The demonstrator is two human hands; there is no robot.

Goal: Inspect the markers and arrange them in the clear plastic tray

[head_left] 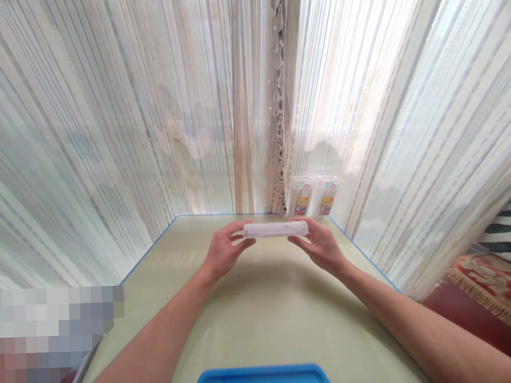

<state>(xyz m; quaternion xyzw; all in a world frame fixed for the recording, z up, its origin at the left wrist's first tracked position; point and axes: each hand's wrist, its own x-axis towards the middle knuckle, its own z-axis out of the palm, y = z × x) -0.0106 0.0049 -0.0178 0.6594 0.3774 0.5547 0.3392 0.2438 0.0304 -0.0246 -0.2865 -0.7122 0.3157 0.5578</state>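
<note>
Between my two hands, a flat white plastic case (pixel 276 230) is seen edge-on above the far part of the pale green table. My left hand (pixel 228 248) grips its left end, fingers over the top and thumb below. At the right end, my right hand (pixel 320 245) holds it in the same way. The case looks level and closed; what is inside, if anything, cannot be seen.
Two clear packages (pixel 326 203) with yellow labels stand at the table's far right corner. A blue plastic tray or handle (pixel 264 378) juts in at the near edge. Striped string curtains (pixel 194 104) hang behind the table (pixel 260 320). A patterned cushion (pixel 499 278) is at the right.
</note>
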